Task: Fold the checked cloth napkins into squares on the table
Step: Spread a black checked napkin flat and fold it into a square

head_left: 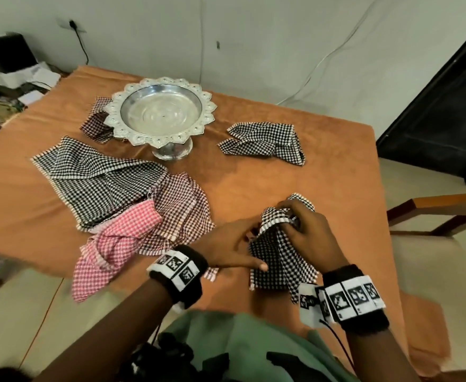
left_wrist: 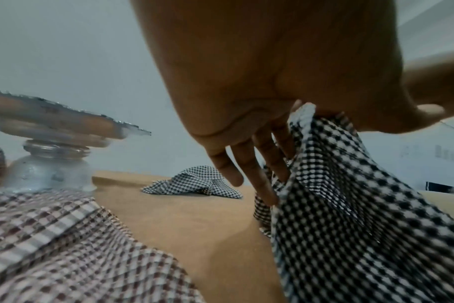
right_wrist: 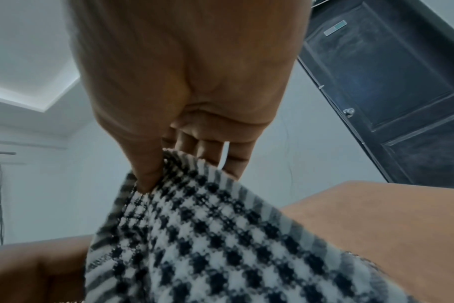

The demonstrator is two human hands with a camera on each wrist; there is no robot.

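A black-and-white checked napkin [head_left: 280, 259] [left_wrist: 350, 205] [right_wrist: 208, 235] hangs partly lifted over the table's front right, its lower part resting on the orange tablecloth [head_left: 253, 183]. My right hand [head_left: 300, 221] [right_wrist: 184, 164] pinches its striped top hem between thumb and fingers. My left hand [head_left: 237, 244] [left_wrist: 246, 174] holds the napkin's left edge, with the thumb lying across the front of the cloth and the fingers reaching behind it.
A heap of black [head_left: 96, 177], maroon [head_left: 182, 210] and pink [head_left: 116, 244] checked napkins lies at the left. Another black one [head_left: 264, 140] is crumpled at the back right. A silver pedestal tray [head_left: 160, 111] stands over a maroon napkin [head_left: 96, 122]. A wooden chair [head_left: 433, 216] stands right of the table.
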